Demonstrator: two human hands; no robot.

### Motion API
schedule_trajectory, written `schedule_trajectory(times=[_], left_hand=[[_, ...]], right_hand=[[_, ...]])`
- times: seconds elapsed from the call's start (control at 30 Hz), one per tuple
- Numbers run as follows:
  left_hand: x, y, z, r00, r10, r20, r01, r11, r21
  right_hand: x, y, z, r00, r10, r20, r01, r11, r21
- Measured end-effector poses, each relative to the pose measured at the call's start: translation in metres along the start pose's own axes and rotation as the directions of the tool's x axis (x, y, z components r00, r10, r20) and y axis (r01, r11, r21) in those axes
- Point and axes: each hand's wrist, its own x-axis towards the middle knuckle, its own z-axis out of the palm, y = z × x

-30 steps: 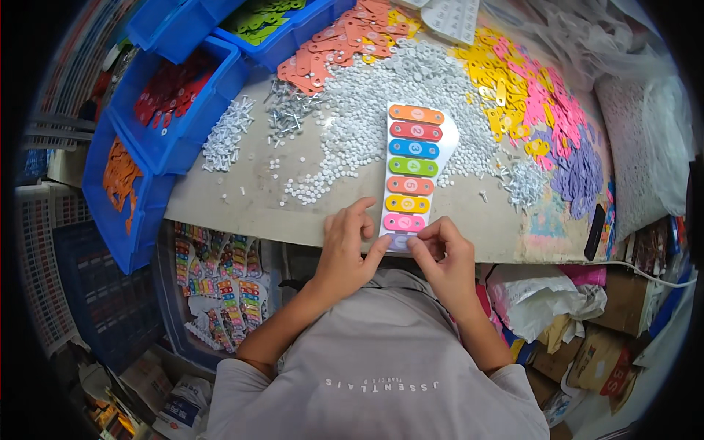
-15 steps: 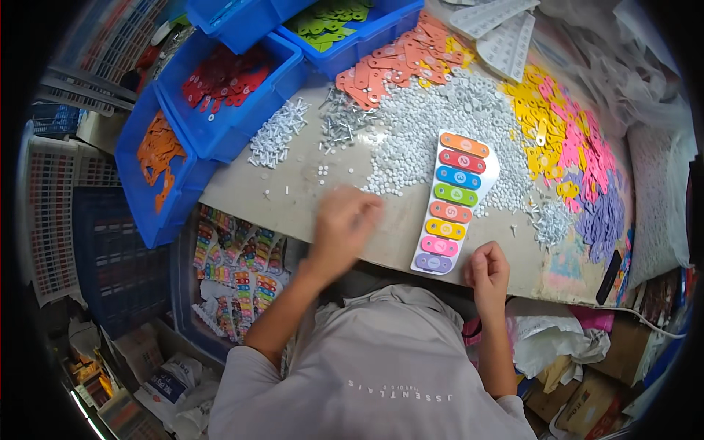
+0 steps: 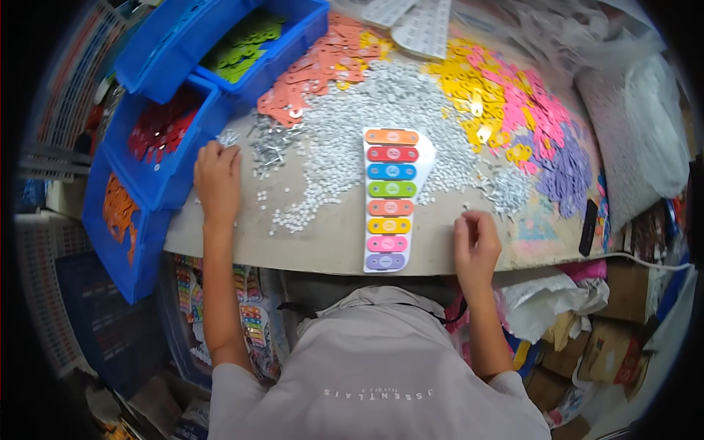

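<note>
At the far left of the table my left hand [image 3: 218, 180] reaches a small pile of silver rivets [image 3: 229, 136], its fingers bent down together and covering most of it. Whatever the fingertips hold is hidden. My right hand [image 3: 477, 248] is curled closed near the front edge, and a single loose rivet [image 3: 466, 207] lies at its fingertips. Between the hands lies a white card [image 3: 424, 158] bearing a column of coloured strips with round-ended shapes, orange [image 3: 391, 136] at the top and purple [image 3: 385, 262] at the bottom. Neither hand touches the card.
White and grey small caps [image 3: 345, 125] spread across the middle. Salmon [image 3: 308, 70], yellow [image 3: 469, 81], pink [image 3: 539, 110] and purple pieces [image 3: 565, 172] lie in heaps behind and to the right. Blue bins [image 3: 165, 194] stand left. A plastic sack [image 3: 620, 139] leans at right.
My left hand has swung left and away from me, from the front edge to the rivet pile. My right hand has edged towards the loose rivet. The whole view has shifted.
</note>
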Motion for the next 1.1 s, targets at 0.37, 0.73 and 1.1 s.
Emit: schedule_trajectory(times=[0.37, 0.73, 1.1], left_hand=[[-0.013, 0.080, -0.049, 0.933, -0.208, 0.294, 0.357, 0.636, -0.684], [0.011, 0.132, -0.009, 0.984, 0.066, 0.167, 0.100, 0.571, -0.815], [0.041, 0.143, 0.005, 0.871, 0.087, 0.484, 0.470, 0.142, -0.871]], right_hand=[[0.028, 0.026, -0.013, 0.991, -0.114, 0.068, 0.130, 0.936, -0.327], [0.099, -0.024, 0.036, 0.975, -0.212, -0.072, 0.223, 0.950, 0.220], [0.126, -0.022, 0.064, 0.960, -0.279, 0.010, 0.278, 0.958, 0.077]])
